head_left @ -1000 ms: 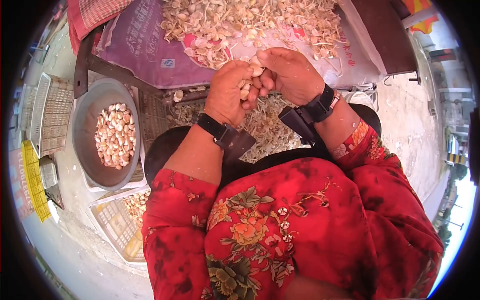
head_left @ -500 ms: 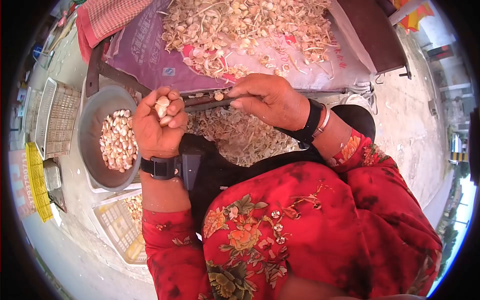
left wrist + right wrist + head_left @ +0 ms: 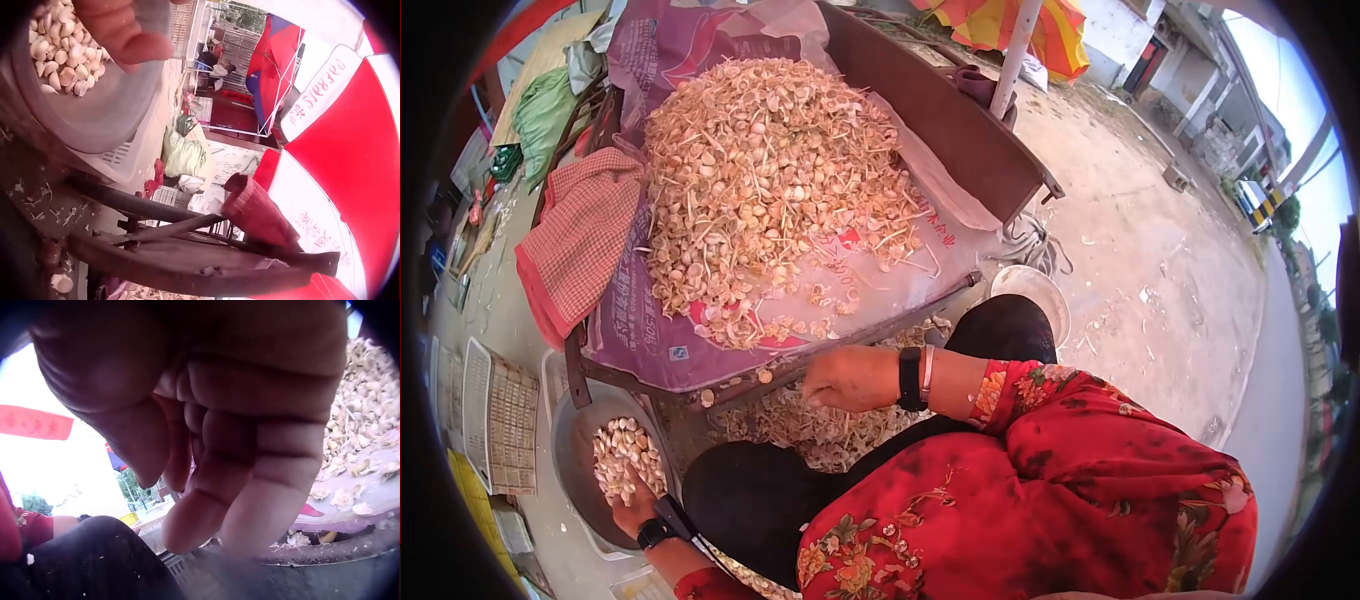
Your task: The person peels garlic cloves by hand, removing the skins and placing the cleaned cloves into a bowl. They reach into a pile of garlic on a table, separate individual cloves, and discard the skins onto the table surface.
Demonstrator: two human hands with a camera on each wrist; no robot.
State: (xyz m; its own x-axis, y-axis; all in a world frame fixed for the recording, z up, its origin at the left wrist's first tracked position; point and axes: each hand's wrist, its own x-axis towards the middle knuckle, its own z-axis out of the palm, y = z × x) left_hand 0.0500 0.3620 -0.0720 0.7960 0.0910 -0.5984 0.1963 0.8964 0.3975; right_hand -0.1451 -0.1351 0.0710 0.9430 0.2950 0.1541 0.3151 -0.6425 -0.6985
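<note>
My left hand (image 3: 632,508) is low at the left, inside the rim of a grey basin (image 3: 572,490), its fingers right at the peeled-apart garlic cloves (image 3: 618,450) lying there. In the left wrist view, relaxed fingers (image 3: 128,34) reach over the basin beside the cloves (image 3: 65,50), with nothing seen in their grasp. My right hand (image 3: 848,380) hovers by the front edge of the table, below the heap of garlic and skins (image 3: 770,170). The right wrist view shows its fingers (image 3: 269,506) loosely bent, with no clove between them.
Purple sacking (image 3: 640,340) lies under the heap, with a red checked cloth (image 3: 585,230) over the table's left corner. Shed skins (image 3: 830,440) cover the ground beneath. A white crate (image 3: 500,420) stands left of the basin; a pale bucket (image 3: 1040,290) stands right of my knee.
Both hands were together at garlic cloves, then parted. The left carried a few cloves left and down to the basin; the right stayed near the table edge. The head view has swung.
</note>
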